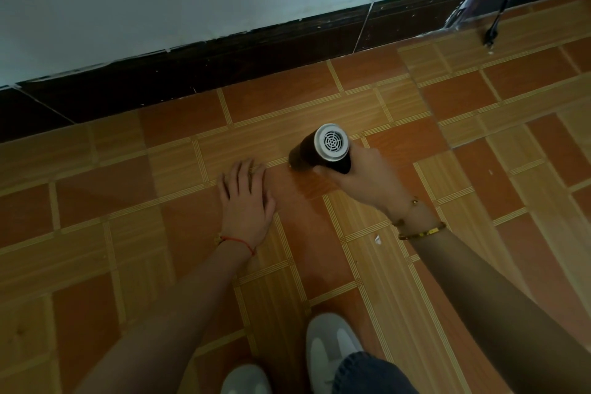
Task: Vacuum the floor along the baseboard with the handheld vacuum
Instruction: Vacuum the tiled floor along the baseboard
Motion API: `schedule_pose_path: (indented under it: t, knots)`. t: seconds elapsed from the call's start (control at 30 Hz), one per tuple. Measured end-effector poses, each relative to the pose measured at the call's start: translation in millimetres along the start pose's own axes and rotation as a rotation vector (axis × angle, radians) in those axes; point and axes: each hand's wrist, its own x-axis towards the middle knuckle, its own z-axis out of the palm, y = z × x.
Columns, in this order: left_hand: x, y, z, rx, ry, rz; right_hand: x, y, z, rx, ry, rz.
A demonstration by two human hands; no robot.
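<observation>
White shoes [332,352] at bottom, left hand [248,201] flat and spread on the floor [447,265], right hand [367,176] gripping the handheld vacuum [323,150] nozzle-down mid-floor; sweep underway, next likely toward the baseboard [256,61].

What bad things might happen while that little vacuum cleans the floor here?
1. The black handheld vacuum with the white grille, gripped by the right hand, points close to the left hand lying flat on the orange tiled floor; it might bump those fingers.
2. It works away from the dark baseboard, so that edge may get missed.
</observation>
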Motion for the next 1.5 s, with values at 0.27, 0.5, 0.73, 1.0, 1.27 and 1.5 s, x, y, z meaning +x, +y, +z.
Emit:
schedule_pose_path:
  t: [0.27, 0.5, 0.73, 1.0, 1.27, 1.5]
  knots:
    - [0, 5, 2, 0.076, -0.043, -0.013, -39, 26, 4, -0.025, 0.230, 0.160]
    - [-11, 25, -1, 0.015, -0.053, 0.064, -89, 61, -10, -0.043, 0.187, 0.223]
    - [-23, 79, 7, -0.030, -0.127, 0.234, -139, 83, -17, -0.011, 0.279, 0.332]
    - [-29, 107, 19, 0.025, -0.217, 0.322, -178, 97, -19, 0.024, 0.206, 0.368]
    - [-27, 109, 24, 0.057, -0.206, 0.344, -191, 92, -21, -0.018, 0.113, 0.319]
    - [-26, 109, 28, 0.049, -0.173, 0.346, -187, 79, -17, -0.077, 0.170, 0.314]
